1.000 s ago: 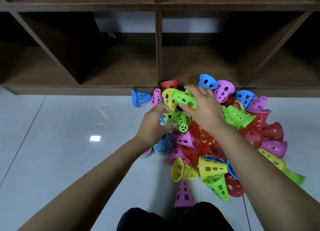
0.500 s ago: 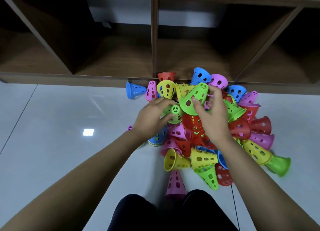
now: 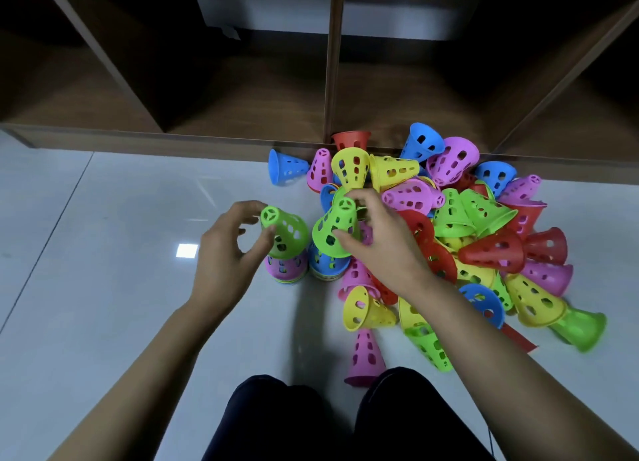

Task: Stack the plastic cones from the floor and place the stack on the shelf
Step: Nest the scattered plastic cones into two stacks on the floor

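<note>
Green plastic cones, one in each hand, centre of frame.
Left hand (image 3: 224,253): thumb and fingers loosely curled, pinching a green cone (image 3: 285,234) that sits tip-up on a short pink stack (image 3: 287,268) on the grey floor (image 3: 103,218). Right hand (image 3: 380,246): fingers pressed around a second green cone (image 3: 335,227), tip pointing up, held above a blue stack (image 3: 326,263) just beside the pink one. Loose pile of cones (image 3: 484,239), mixed colours, lies right of centre, touching the base of the brown wooden shelf (image 3: 242,90) across the top of frame.
</note>
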